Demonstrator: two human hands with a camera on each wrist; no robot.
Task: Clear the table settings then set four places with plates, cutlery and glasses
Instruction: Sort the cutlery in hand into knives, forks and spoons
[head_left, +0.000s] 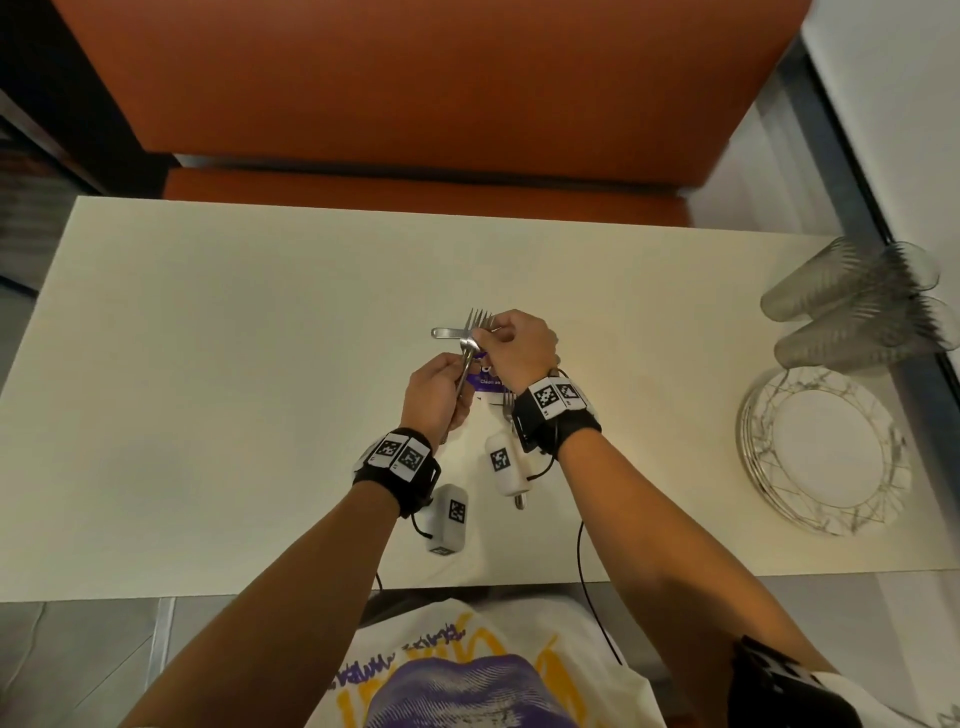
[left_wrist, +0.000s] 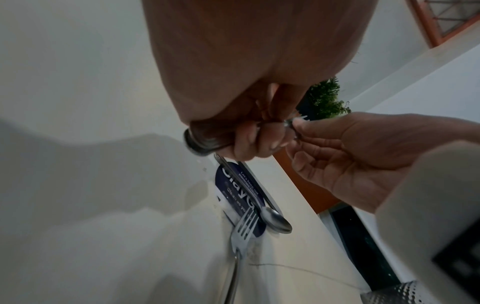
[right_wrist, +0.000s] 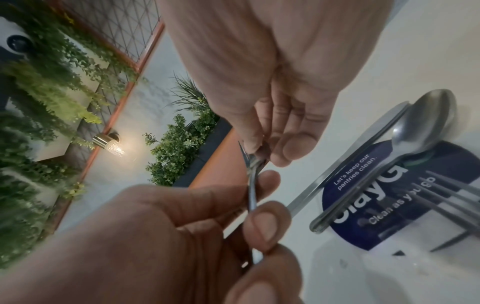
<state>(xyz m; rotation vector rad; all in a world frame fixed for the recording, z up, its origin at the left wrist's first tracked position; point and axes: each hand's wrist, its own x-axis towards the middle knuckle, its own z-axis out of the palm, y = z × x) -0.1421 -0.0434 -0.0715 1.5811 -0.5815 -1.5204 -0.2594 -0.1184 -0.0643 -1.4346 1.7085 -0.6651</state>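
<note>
Over the middle of the white table (head_left: 234, 364) both hands hold a small bunch of steel forks (head_left: 479, 321), tines pointing away from me. My left hand (head_left: 434, 395) grips the handles. My right hand (head_left: 517, 345) pinches the necks just below the tines. In the right wrist view the held forks (right_wrist: 251, 185) run between the two hands. On the table beneath lie a spoon (right_wrist: 426, 123), a knife (right_wrist: 350, 164) and another fork (left_wrist: 244, 230), all across a blue card (right_wrist: 389, 195). The knife's end (head_left: 441, 332) pokes out left of my right hand.
A stack of white plates with silver line pattern (head_left: 826, 452) sits at the table's right edge. Several clear ribbed glasses (head_left: 857, 301) stand nested behind it. An orange bench (head_left: 415, 104) runs along the far side. Wrist sensor boxes (head_left: 449, 517) and cables hang over the near table edge.
</note>
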